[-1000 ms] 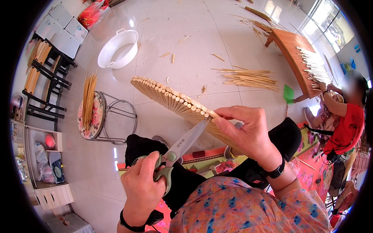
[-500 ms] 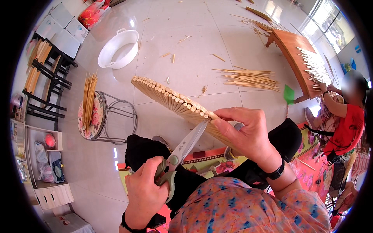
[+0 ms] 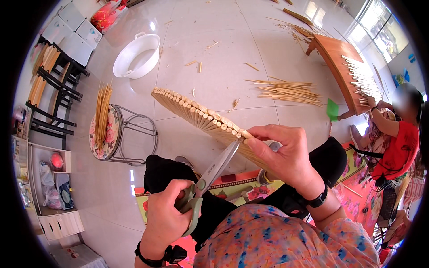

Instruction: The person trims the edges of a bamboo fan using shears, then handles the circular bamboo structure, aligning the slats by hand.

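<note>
Scissors meet a fanned row of bamboo sticks, held over the tiled floor.

The left hand (image 3: pixel 167 216) has its grip clamped on the green handles of the scissors (image 3: pixel 210 178), whose blades point up and to the right with their tips touching the near edge of the bamboo stick fan (image 3: pixel 201 117). The right hand (image 3: pixel 281 154) has its grip closed on the lower end of that fan, thumb on top, holding it tilted so the cut stick ends run up to the left. Below to the left stands a floral-topped stool (image 3: pixel 107 134) bearing a bundle of sticks (image 3: pixel 103 105); a white basin (image 3: pixel 136 54) sits beyond. Loose sticks (image 3: pixel 286 91) lie on the floor (image 3: pixel 214 27). At right, a person in red (image 3: pixel 397 147) works at a wooden table (image 3: pixel 335 56).
</note>
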### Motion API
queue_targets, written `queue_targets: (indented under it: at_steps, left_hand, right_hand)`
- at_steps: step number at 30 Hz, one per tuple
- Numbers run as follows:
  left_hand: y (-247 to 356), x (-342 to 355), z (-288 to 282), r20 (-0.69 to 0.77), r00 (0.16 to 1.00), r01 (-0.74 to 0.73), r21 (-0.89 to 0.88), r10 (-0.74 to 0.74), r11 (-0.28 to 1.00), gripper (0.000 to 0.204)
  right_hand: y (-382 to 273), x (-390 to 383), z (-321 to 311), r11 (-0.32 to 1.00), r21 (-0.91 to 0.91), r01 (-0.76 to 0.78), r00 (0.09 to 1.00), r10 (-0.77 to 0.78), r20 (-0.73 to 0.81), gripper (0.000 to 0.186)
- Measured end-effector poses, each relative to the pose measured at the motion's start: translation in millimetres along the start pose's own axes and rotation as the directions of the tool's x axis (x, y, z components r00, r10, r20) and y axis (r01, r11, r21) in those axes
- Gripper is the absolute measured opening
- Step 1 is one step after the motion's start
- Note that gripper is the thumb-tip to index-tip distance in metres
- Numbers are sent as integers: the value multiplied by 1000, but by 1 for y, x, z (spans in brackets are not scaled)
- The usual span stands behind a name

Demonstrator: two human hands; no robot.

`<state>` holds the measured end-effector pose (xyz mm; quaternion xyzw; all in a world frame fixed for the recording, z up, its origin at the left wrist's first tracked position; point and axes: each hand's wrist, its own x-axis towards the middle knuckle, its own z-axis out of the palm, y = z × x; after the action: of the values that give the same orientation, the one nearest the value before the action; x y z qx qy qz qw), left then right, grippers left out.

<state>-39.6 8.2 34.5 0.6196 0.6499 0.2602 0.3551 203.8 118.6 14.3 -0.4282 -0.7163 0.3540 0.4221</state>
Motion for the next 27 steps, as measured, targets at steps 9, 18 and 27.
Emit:
queue_targets:
  at_steps: [9, 18, 27]
  left_hand:
    - [2, 3, -2, 56, 998, 25, -36, -23, 999, 36]
    - [3, -1, -1, 20, 999, 44, -33, -43, 998, 38]
    - [3, -1, -1, 31, 997, 68, -69, -66, 995, 38]
  right_hand:
    - [0, -1, 0, 1000, 12, -22, 1000, 22, 14, 16]
    - [-2, -2, -1, 1000, -7, -25, 1000, 25, 2, 15]
    - [-1, -4, 0, 999, 2, -32, 999, 32, 12, 15]
